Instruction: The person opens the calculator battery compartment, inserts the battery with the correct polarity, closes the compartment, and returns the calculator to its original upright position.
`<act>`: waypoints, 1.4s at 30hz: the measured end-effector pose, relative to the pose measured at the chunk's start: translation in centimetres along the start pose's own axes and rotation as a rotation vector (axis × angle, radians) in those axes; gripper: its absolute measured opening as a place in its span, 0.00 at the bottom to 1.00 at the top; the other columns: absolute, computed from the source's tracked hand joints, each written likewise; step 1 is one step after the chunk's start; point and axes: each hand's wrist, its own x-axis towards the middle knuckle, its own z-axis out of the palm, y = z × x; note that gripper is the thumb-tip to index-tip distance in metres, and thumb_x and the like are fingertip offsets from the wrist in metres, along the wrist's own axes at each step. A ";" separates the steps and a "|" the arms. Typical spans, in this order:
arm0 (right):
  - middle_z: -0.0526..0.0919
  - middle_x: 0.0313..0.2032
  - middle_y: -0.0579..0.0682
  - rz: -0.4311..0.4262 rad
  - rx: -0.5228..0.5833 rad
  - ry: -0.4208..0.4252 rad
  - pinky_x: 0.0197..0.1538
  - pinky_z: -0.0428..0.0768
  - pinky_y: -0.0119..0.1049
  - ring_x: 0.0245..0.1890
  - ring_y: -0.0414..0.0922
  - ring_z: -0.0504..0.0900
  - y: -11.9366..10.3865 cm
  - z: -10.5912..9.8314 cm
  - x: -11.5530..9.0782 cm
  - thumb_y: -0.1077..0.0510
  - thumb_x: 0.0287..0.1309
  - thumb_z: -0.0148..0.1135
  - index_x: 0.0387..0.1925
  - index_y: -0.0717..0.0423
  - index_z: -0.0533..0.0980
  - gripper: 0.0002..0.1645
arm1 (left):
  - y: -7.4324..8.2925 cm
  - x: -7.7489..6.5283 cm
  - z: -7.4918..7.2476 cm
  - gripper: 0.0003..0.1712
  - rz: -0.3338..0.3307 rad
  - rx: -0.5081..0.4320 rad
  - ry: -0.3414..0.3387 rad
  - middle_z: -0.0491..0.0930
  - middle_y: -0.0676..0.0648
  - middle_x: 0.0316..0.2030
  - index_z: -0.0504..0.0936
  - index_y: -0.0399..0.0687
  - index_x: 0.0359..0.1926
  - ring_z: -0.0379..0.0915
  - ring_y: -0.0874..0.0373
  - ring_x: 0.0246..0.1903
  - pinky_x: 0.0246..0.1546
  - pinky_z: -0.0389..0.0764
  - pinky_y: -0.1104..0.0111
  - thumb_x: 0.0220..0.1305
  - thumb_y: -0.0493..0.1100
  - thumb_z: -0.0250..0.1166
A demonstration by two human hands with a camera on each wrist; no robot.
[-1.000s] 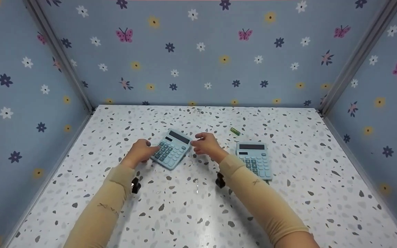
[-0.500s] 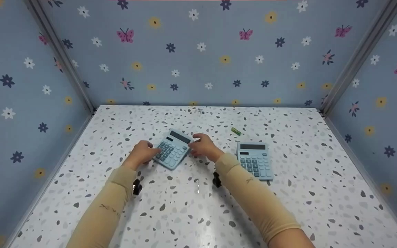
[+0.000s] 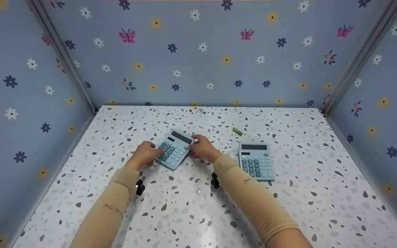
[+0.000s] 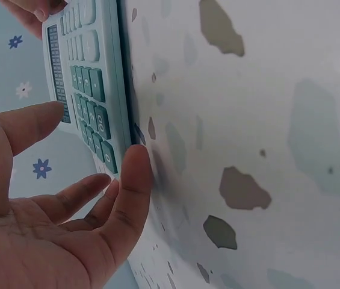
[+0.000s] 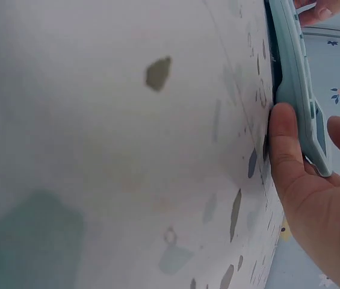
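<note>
A light-blue calculator (image 3: 176, 155), slanted on the speckled table, lies between both hands. My left hand (image 3: 145, 154) is at its left edge; the thumb reaches over the dark keys, with a gap below it in the left wrist view, while the fingertips (image 4: 136, 156) come right up to the side. My right hand (image 3: 203, 148) grips the upper right edge, fingers (image 5: 284, 129) underneath and thumb on the display side. A second calculator (image 3: 256, 162) of the same kind lies flat to the right, beside the right sleeve.
A small green battery (image 3: 237, 131) lies behind the second calculator. Flower-patterned walls (image 3: 198, 51) enclose the white speckled table (image 3: 308, 155) at the back and both sides.
My right hand has moved left, from beside the slanted calculator onto its right edge. My left hand and both calculators stay about where they were.
</note>
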 end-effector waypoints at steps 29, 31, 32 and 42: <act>0.83 0.54 0.60 0.001 0.059 0.044 0.47 0.91 0.38 0.34 0.44 0.88 -0.8 -2.6 -0.5 0.63 0.82 0.54 0.72 0.65 0.70 0.23 | 0.7 0.2 0.6 0.35 0.091 -0.208 0.024 0.80 0.31 0.63 0.72 0.28 0.72 0.83 0.48 0.53 0.58 0.87 0.57 0.77 0.50 0.65; 0.83 0.54 0.60 -0.005 0.055 0.043 0.46 0.91 0.37 0.34 0.44 0.88 -0.8 -2.8 -0.6 0.63 0.82 0.54 0.72 0.66 0.70 0.23 | 0.8 0.2 0.6 0.36 0.092 -0.242 0.005 0.79 0.31 0.65 0.71 0.28 0.73 0.83 0.47 0.55 0.59 0.87 0.57 0.77 0.50 0.65; 0.83 0.53 0.60 -0.007 0.055 0.044 0.46 0.91 0.37 0.34 0.44 0.88 -0.9 -2.9 -0.7 0.63 0.82 0.54 0.72 0.66 0.70 0.23 | 0.8 0.3 0.6 0.37 0.093 -0.257 -0.006 0.78 0.31 0.66 0.70 0.28 0.74 0.83 0.46 0.57 0.60 0.87 0.57 0.77 0.50 0.66; 0.82 0.46 0.57 -0.034 0.088 0.059 0.41 0.90 0.35 0.31 0.43 0.88 -1.5 -4.0 -1.6 0.65 0.81 0.54 0.72 0.67 0.69 0.24 | 0.7 0.3 0.3 0.42 0.149 -0.370 -0.089 0.73 0.32 0.71 0.66 0.32 0.79 0.81 0.46 0.60 0.63 0.86 0.59 0.72 0.42 0.72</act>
